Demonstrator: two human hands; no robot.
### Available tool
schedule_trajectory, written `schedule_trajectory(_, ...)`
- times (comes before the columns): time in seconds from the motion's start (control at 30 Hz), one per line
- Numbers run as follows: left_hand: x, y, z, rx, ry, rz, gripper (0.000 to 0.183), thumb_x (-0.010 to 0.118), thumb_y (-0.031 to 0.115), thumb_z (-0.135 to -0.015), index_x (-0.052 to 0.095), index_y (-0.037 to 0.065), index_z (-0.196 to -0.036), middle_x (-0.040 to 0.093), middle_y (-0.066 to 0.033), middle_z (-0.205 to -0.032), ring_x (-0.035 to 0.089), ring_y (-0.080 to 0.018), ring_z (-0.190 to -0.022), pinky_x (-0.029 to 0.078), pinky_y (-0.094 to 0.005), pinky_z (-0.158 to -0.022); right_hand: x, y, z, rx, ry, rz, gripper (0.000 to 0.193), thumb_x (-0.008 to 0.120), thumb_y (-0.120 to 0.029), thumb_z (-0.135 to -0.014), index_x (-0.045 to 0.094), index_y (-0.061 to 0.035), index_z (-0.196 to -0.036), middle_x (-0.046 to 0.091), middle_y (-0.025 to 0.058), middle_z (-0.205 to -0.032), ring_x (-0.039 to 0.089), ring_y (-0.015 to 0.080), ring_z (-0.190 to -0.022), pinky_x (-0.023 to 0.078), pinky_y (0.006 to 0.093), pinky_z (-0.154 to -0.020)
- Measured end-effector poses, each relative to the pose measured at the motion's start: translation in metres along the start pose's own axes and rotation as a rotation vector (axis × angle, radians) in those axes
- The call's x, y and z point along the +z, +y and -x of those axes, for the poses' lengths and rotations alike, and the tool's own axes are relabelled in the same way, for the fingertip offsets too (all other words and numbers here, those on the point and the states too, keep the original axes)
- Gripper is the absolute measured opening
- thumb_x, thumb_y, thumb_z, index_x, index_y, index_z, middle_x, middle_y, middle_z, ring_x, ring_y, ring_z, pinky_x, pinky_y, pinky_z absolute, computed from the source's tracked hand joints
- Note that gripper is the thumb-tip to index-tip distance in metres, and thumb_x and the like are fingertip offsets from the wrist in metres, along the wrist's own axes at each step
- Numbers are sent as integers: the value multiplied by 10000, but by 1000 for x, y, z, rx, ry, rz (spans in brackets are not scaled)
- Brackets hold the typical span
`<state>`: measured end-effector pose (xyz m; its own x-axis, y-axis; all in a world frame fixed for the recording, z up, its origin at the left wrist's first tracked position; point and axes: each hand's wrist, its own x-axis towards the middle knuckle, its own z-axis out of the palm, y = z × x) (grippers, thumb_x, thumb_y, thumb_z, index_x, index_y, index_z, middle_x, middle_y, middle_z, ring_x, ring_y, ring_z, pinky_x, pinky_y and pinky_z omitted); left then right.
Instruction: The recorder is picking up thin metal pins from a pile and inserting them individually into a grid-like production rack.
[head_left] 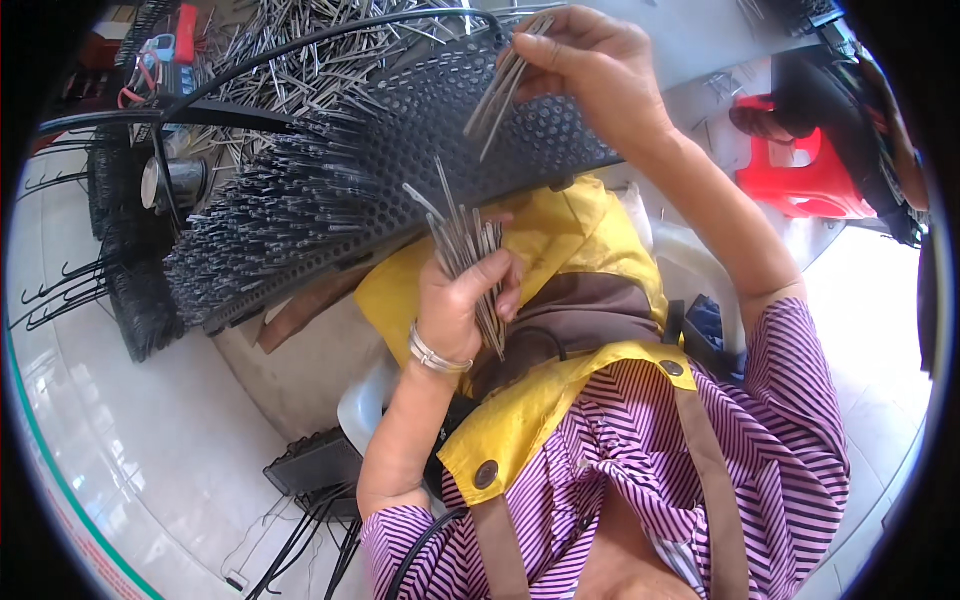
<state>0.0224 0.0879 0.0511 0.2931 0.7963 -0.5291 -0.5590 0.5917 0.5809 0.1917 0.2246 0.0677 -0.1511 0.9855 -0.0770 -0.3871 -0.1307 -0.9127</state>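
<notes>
My left hand [465, 305] is closed round a bundle of thin metal rods [462, 245], which point up and slightly left. Up at the top middle, my right hand [590, 70] pinches a few more thin rods [495, 100], slanting down over the board. Beneath it lies a black perforated board [430, 190] with rows of round holes. Its left part is densely filled with upright dark rods [290, 195], while bare holes show in the middle and right part. My left hand is just in front of the board's near edge.
Behind the board, loose metal rods [300, 50] are heaped on the table. A black curved bar [320, 45] arches over the board. At the left are a metal can [178, 185] and dark hooks [70, 290]. A red plastic stool [800, 175] and part of another person [835, 110] are at right.
</notes>
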Motion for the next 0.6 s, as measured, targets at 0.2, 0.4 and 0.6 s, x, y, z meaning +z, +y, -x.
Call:
schedule_trajectory(0.2,-2,-7,6,14,3,46,353,557,67,-797,446,-18,-1121,524,-106,-675,455,-133,-459,376,-240,-422,15,8,-14,-178,9,-12,34,588,-15,-802,583,18,-798,605,61,-677,587,106,-593,500,225,-519)
schedule_trajectory(0.4,-6,-15,11,-19,25,77,373,576,69,-795,444,-16,-1133,528,-106,-685,462,-140,-463,382,-244,-432,37,8,-29,-469,19,348,32,579,12,-795,570,15,-826,613,43,-680,572,70,-598,462,197,-537)
schedule_trajectory(0.6,-11,-21,16,-17,18,111,352,575,61,-799,463,-11,-1125,538,-107,-693,466,-143,-464,384,-248,-432,48,6,-30,-889,-29,710,82,601,-1,-761,558,6,-831,596,106,-666,586,175,-566,446,250,-519)
